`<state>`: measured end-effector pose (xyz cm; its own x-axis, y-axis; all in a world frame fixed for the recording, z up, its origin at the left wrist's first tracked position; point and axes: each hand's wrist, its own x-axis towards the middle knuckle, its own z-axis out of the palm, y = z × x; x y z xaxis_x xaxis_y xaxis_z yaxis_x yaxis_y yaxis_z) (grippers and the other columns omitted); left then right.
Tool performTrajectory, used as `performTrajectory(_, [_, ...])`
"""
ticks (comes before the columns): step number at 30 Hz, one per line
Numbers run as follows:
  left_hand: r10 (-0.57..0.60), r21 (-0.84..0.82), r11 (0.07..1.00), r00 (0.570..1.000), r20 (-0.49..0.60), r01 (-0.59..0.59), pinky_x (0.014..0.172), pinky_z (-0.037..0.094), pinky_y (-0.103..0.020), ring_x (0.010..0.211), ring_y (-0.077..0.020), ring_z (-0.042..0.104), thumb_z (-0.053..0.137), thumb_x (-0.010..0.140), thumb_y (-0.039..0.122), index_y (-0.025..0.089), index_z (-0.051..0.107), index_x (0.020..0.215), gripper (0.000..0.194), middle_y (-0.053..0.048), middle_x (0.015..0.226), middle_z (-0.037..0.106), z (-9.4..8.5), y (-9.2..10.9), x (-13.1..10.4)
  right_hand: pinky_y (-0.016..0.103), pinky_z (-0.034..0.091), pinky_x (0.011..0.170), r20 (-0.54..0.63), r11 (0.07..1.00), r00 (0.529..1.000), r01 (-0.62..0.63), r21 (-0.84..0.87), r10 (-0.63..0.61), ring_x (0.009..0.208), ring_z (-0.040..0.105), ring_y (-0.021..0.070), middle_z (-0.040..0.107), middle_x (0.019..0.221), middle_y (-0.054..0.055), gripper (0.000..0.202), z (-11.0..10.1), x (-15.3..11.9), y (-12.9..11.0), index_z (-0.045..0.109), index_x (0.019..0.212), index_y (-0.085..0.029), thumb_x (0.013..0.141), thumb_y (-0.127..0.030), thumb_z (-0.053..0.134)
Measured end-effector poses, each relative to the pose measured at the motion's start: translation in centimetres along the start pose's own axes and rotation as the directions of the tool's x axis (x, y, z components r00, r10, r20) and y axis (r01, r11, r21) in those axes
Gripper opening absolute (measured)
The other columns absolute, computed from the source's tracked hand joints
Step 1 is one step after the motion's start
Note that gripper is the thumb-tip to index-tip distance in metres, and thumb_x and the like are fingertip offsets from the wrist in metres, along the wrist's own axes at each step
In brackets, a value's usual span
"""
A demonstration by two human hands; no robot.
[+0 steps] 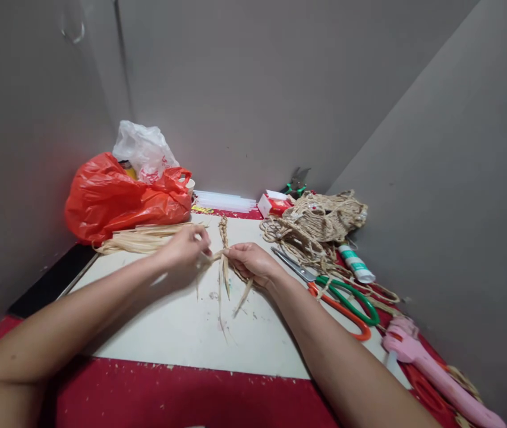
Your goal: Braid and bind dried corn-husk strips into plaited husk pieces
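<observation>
Over the middle of a white board (155,333), my right hand (253,263) pinches the lower end of a braid of dried straw-like fibre (223,229). The braid runs away from me, and loose strands (225,279) hang toward me below the fingertips. My left hand (187,248), slightly blurred, has its fingers curled on a pale fibre strand (216,257) that comes out of the braid to the left. Behind that hand lies a bundle of loose dry strips (132,239). Part of the braid is hidden under my right hand.
Scissors (324,286) with green and orange handles lie right of my right hand, near a pink glue gun (431,368). Coiled braided rope (324,220), a red-white box (274,204) and glue sticks (226,201) sit behind. A red plastic bag (119,202) stands back left. Grey walls enclose the table.
</observation>
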<state>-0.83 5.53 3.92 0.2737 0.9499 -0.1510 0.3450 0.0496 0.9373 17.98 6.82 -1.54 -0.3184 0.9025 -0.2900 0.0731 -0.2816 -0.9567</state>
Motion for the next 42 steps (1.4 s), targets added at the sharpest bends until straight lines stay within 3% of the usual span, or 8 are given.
performTrajectory(6, [-0.089,-0.282,0.952,0.989,0.122,0.12,0.033,0.02,-0.018,0.029,-0.0035,0.028,0.053,0.078,0.023,0.019,0.042,0.071,0.014,0.007,0.046,0.049,4.4,-2.6,1.5,0.018,0.009,0.032,0.017,0.999,1.0,-0.025,0.044,0.024,0.03,0.019,0.001,0.032,0.036,-0.011,0.032,0.0,0.1,-0.2,0.042,0.053,-0.017,0.063,-0.034,0.067])
performTrajectory(11, [-0.103,-0.261,0.957,0.989,0.104,0.127,0.034,0.019,-0.018,0.031,-0.0029,0.028,0.057,0.073,0.018,0.018,0.045,0.071,0.012,0.005,0.051,0.052,2.2,-2.4,1.6,0.017,0.008,0.033,0.08,0.994,0.996,-0.038,0.099,0.03,0.031,0.017,0.0006,0.03,0.036,-0.011,0.03,-0.2,0.2,-0.3,0.047,0.057,-0.016,0.06,-0.033,0.071])
performTrajectory(17, [-0.077,0.117,0.991,0.99,0.122,0.063,0.039,0.023,-0.021,0.036,-0.0058,0.033,0.057,0.071,0.028,0.018,0.048,0.07,0.013,0.0,0.062,0.061,-2.3,-2.8,1.1,0.017,0.006,0.034,0.158,0.984,0.987,-0.062,0.165,0.035,0.034,0.015,0.0004,0.029,0.041,-0.011,0.025,-0.9,0.6,0.2,0.057,0.07,-0.011,0.066,-0.032,0.07])
performTrajectory(22, [0.239,0.699,0.713,0.957,-0.166,-0.057,0.053,0.031,-0.024,0.056,-0.0138,0.049,0.053,0.071,0.023,0.017,0.055,0.065,0.008,-0.002,0.063,0.06,-5.1,-2.9,0.9,0.015,0.005,0.035,0.227,0.967,0.972,-0.112,0.228,0.06,0.036,0.013,-0.0004,0.026,0.043,-0.012,0.024,-1.5,0.6,0.1,0.057,0.073,-0.01,0.067,-0.029,0.07])
performTrajectory(29, [0.434,0.668,0.696,0.895,-0.101,-0.262,0.065,0.038,-0.024,0.069,-0.015,0.056,0.045,0.078,0.019,0.016,0.059,0.077,0.014,-0.004,0.077,0.063,-1.0,-1.1,0.9,0.014,0.006,0.034,0.228,0.969,0.971,-0.116,0.217,0.065,0.036,0.013,-0.0004,0.027,0.043,-0.012,0.025,-1.4,0.4,-0.2,0.058,0.075,-0.009,0.067,-0.029,0.07])
performTrajectory(33, [0.343,0.89,0.444,0.937,-0.065,-0.101,0.066,0.04,-0.028,0.076,-0.0209,0.061,0.043,0.077,0.01,0.015,0.061,0.095,0.026,-0.013,0.089,0.065,0.9,-0.1,1.5,0.015,0.006,0.034,0.243,0.967,0.967,-0.126,0.223,0.07,0.036,0.013,-0.0003,0.027,0.043,-0.012,0.024,-1.5,0.4,-0.2,0.058,0.075,-0.009,0.068,-0.03,0.069])
performTrajectory(37, [0.167,0.959,0.271,0.977,-0.133,0.084,0.067,0.042,-0.032,0.08,-0.0281,0.063,0.046,0.076,0.008,0.009,0.059,0.101,0.029,-0.019,0.084,0.066,0.2,0.0,2.3,0.014,0.007,0.034,0.245,0.968,0.968,-0.115,0.222,0.058,0.036,0.013,-0.0004,0.026,0.043,-0.012,0.024,-1.5,0.5,-0.3,0.058,0.074,-0.009,0.068,-0.029,0.069])
performTrajectory(42, [0.292,0.977,0.197,0.947,-0.135,0.079,0.066,0.042,-0.032,0.08,-0.0292,0.064,0.042,0.079,0.008,0.011,0.059,0.101,0.027,-0.021,0.093,0.063,-1.4,0.3,2.3,0.014,0.008,0.034,0.26,0.965,0.964,-0.12,0.231,0.057,0.036,0.015,-0.0007,0.028,0.044,-0.012,0.024,-1.5,0.5,-0.4,0.058,0.073,-0.009,0.069,-0.029,0.069])
